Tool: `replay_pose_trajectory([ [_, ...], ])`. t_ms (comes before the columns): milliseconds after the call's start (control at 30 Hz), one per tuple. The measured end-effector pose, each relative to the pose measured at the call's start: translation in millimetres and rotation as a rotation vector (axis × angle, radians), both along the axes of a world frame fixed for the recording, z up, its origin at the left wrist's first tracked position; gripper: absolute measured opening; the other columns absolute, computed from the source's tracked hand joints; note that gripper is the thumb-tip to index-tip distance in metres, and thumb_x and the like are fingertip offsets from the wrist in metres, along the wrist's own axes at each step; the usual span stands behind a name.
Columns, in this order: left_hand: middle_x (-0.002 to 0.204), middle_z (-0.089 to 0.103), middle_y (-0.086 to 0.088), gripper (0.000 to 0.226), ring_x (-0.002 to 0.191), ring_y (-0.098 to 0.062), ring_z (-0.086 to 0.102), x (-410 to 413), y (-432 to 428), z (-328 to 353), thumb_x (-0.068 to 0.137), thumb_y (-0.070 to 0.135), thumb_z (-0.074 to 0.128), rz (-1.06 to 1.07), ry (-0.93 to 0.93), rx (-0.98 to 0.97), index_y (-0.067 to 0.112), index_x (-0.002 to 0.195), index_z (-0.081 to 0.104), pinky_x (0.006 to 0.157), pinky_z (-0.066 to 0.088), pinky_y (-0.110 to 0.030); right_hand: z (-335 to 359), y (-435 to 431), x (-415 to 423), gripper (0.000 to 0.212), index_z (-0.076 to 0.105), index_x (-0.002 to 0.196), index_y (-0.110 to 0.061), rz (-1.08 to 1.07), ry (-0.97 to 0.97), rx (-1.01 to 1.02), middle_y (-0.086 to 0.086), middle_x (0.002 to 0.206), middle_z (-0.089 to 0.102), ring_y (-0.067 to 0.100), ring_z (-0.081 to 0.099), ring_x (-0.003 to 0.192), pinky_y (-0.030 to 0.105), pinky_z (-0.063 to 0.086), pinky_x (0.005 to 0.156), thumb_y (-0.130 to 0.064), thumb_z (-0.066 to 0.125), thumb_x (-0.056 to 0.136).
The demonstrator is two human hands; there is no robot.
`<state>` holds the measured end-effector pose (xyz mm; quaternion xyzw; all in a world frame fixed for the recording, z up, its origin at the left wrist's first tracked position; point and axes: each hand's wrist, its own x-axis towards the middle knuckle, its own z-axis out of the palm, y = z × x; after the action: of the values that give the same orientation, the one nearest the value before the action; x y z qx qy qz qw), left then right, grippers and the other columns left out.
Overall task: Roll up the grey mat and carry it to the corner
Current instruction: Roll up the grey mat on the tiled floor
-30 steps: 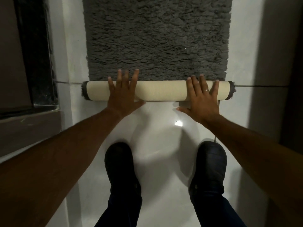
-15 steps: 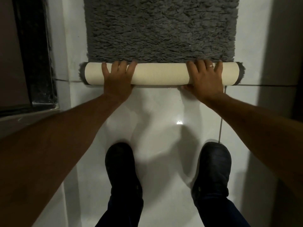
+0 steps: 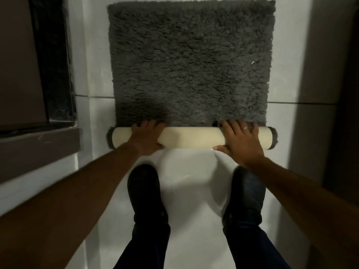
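We are seeing far more of the grey mat (image 3: 191,63) than a second ago, its far edge now coming into view as our head is tilting up. Our left hand (image 3: 146,138) and right hand (image 3: 241,141) are curling their fingers over the cream roll (image 3: 191,137), no longer lying flat, and are sitting closer to our shoes (image 3: 144,193).

The scene is dim, with murky dark side edges. Light from above gives a soft sheen on the white floor (image 3: 186,171), where body shadows pool around the shoes (image 3: 144,193). Forearms look motion-blurred, and wide-angle distortion bends the edges.
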<state>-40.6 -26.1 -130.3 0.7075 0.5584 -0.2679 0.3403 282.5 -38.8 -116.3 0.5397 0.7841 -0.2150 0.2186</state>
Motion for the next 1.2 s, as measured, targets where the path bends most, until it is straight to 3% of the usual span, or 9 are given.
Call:
replay_pose_trajectory([
  [100, 0.164, -0.002, -0.016, 0.103, 0.149, -0.037, -0.003, -6.7, 15.3, 3.5, 0.083, 0.052, 0.067, 0.020, -0.032, 0.187, 0.029, 0.156, -0.002, 0.116, 0.005, -0.064, -1.7, -8.3, 1.6, 0.073, 0.021, 0.156, -0.019, 0.013, 0.043, 0.164, 0.019, 0.160, 0.027, 0.042, 0.021, 0.148, 0.075, 0.012, 0.111, -0.061, 0.033, 0.098],
  [200, 0.159, 0.026, -0.020, 0.073, 0.149, -0.037, 0.013, -7.5, -13.7, 16.8, 0.090, 0.034, 0.061, 0.070, -0.174, 0.577, 0.020, 0.153, 0.026, 0.115, 0.012, -0.065, -8.0, 20.3, -4.2, 0.070, 0.005, 0.158, -0.022, -0.082, 0.025, 0.161, 0.016, 0.166, 0.003, 0.038, -0.001, 0.152, 0.074, 0.004, 0.112, -0.059, 0.018, 0.101],
  [267, 0.159, 0.026, -0.021, 0.074, 0.148, -0.038, 0.016, -2.2, -27.1, 18.6, 0.091, 0.042, 0.061, 0.018, -0.166, 0.564, 0.014, 0.152, 0.029, 0.114, 0.012, -0.067, -11.4, 51.4, -7.6, 0.070, 0.001, 0.158, -0.023, -0.180, 0.018, 0.182, 0.015, 0.166, -0.001, 0.037, -0.004, 0.152, 0.074, -0.001, 0.113, -0.061, 0.016, 0.101],
  [367, 0.163, 0.004, -0.022, 0.112, 0.149, -0.042, -0.001, 8.3, -7.3, 10.9, 0.076, 0.069, 0.060, -0.055, 0.014, 0.431, 0.013, 0.156, 0.005, 0.114, 0.000, -0.070, -9.3, 77.4, -9.8, 0.073, 0.014, 0.156, -0.019, -0.179, 0.045, 0.205, 0.015, 0.165, 0.012, 0.037, 0.006, 0.152, 0.073, 0.002, 0.114, -0.064, 0.018, 0.099],
  [433, 0.161, 0.011, -0.024, 0.123, 0.147, -0.045, 0.005, 14.0, 19.9, 4.9, 0.066, 0.068, 0.071, -0.036, 0.067, 0.438, 0.014, 0.155, 0.005, 0.111, 0.000, -0.071, -6.8, 80.7, -10.7, 0.081, 0.023, 0.153, -0.015, -0.093, 0.049, 0.195, 0.017, 0.162, 0.022, 0.037, 0.014, 0.150, 0.073, 0.007, 0.113, -0.072, 0.022, 0.095],
  [633, 0.131, 0.054, -0.017, 0.073, 0.120, -0.039, 0.046, 21.2, 51.2, 5.7, 0.073, 0.041, 0.078, 0.074, 0.073, 0.499, 0.016, 0.133, 0.046, 0.101, 0.029, -0.070, -1.0, 76.0, -18.4, 0.109, 0.025, 0.151, -0.012, -0.046, 0.010, 0.161, 0.023, 0.154, 0.034, 0.043, 0.025, 0.145, 0.073, 0.005, 0.113, -0.088, 0.037, 0.076],
  [867, 0.109, 0.065, -0.012, 0.060, 0.101, -0.037, 0.057, 21.6, -33.5, 22.3, 0.066, 0.041, 0.084, 0.092, -0.005, 0.347, 0.018, 0.118, 0.063, 0.091, 0.037, -0.060, 15.6, 9.5, -7.0, 0.092, 0.035, 0.148, -0.014, 0.061, -0.007, -0.006, 0.020, 0.148, 0.044, 0.042, 0.041, 0.134, 0.069, 0.031, 0.105, -0.080, 0.035, 0.084],
  [1067, 0.141, 0.046, -0.008, 0.072, 0.131, -0.031, 0.036, 6.1, -29.5, 22.1, 0.080, 0.053, 0.068, -0.010, -0.012, 0.124, 0.025, 0.141, 0.041, 0.112, 0.017, -0.060, 13.0, -8.1, -9.0, 0.089, 0.045, 0.139, -0.021, 0.127, -0.029, -0.070, 0.012, 0.131, 0.060, 0.036, 0.057, 0.114, 0.053, 0.041, 0.093, -0.083, 0.017, 0.082],
  [1200, 0.158, 0.027, -0.018, 0.084, 0.147, -0.038, 0.017, 4.9, -25.3, 23.6, 0.083, 0.047, 0.064, -0.001, -0.125, 0.400, 0.021, 0.153, 0.025, 0.115, 0.008, -0.067, -0.5, 46.9, -2.9, 0.092, 0.045, 0.133, -0.018, 0.046, 0.008, 0.025, 0.019, 0.125, 0.059, 0.040, 0.057, 0.112, 0.058, 0.044, 0.093, -0.089, 0.018, 0.080],
])
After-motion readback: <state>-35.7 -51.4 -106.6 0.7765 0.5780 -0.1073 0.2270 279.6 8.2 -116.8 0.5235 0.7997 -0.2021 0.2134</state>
